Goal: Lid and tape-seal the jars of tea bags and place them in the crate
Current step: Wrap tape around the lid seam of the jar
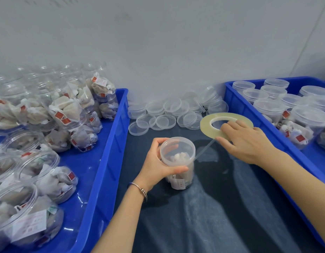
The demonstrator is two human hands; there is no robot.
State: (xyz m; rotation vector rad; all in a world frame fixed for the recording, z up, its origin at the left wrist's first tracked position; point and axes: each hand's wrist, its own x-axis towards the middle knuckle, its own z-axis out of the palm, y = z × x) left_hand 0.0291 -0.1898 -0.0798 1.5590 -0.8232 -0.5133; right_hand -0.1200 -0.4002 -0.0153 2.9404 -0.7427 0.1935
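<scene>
Our left hand grips the lidded jar upright on the counter (to steady it), while our right hand holds the tape roll, its strip stretched taut to the lid seam.

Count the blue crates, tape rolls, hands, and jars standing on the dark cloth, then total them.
Crates: 2, left crate and right crate
Tape rolls: 1, the tape roll
Hands: 2, left hand and right hand
Jars on cloth: 1, the jar
Total: 6
</scene>
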